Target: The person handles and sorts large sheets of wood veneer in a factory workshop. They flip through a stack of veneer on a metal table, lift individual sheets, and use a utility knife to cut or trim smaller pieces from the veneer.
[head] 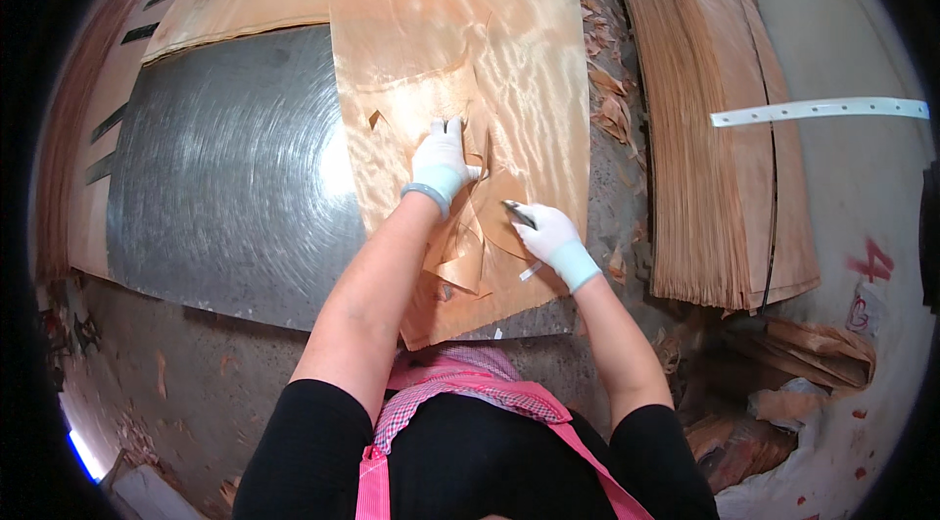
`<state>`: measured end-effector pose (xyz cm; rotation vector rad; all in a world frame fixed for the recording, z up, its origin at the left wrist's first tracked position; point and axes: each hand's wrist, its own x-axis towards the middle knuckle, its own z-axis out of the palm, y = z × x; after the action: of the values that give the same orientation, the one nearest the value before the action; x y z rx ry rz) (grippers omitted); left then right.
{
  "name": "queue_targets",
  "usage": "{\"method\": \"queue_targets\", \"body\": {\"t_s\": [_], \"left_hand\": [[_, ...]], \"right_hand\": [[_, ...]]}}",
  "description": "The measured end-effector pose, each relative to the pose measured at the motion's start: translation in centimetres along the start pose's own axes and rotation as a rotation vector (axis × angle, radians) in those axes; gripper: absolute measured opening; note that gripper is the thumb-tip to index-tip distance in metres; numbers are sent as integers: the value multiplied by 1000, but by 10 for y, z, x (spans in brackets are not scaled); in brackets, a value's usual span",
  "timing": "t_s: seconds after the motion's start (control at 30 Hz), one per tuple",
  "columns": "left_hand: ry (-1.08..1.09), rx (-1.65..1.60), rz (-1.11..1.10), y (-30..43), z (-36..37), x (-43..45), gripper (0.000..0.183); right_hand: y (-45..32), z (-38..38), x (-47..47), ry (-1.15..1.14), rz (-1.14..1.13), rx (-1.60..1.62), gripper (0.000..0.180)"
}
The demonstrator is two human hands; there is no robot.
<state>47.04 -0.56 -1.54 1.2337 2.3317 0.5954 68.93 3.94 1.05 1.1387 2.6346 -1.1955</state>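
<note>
My left hand (440,156), in a white glove, lies over a loose, creased piece of wood veneer (422,90) with a small hole in it. Its thumb points right, beside a curled edge; whether the fingers grip that edge cannot be told. To the right, my gloved right hand (549,232) is closed around a small dark hand tool (520,214), possibly a knife, its tip pointing up and left. Below the tool a rounded veneer patch (503,215) lies on the large veneer sheet (532,101). Torn veneer scraps (461,266) overlap just below my left hand.
A scratched metal plate (228,167) extends left of the sheet. On the right stands a tall veneer stack (690,153), with a perforated white strip (822,110) across its top. Veneer shavings (613,105) litter the floor between. Another stack (88,123) borders the far left.
</note>
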Motion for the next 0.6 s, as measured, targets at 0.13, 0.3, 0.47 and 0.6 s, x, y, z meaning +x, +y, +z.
{"method": "queue_targets", "body": {"t_s": [0.13, 0.3, 0.47, 0.6], "left_hand": [[20, 44, 6, -2, 2, 2, 90], [151, -508, -77, -45, 18, 20, 46], [372, -748, -215, -53, 4, 36, 53], [397, -439, -96, -14, 11, 24, 54]], "right_hand": [[4, 21, 35, 18, -328, -287, 44], [-6, 24, 33, -16, -309, -431, 46], [-19, 28, 28, -23, -359, -638, 40], [-15, 33, 28, 16, -383, -693, 35]]}}
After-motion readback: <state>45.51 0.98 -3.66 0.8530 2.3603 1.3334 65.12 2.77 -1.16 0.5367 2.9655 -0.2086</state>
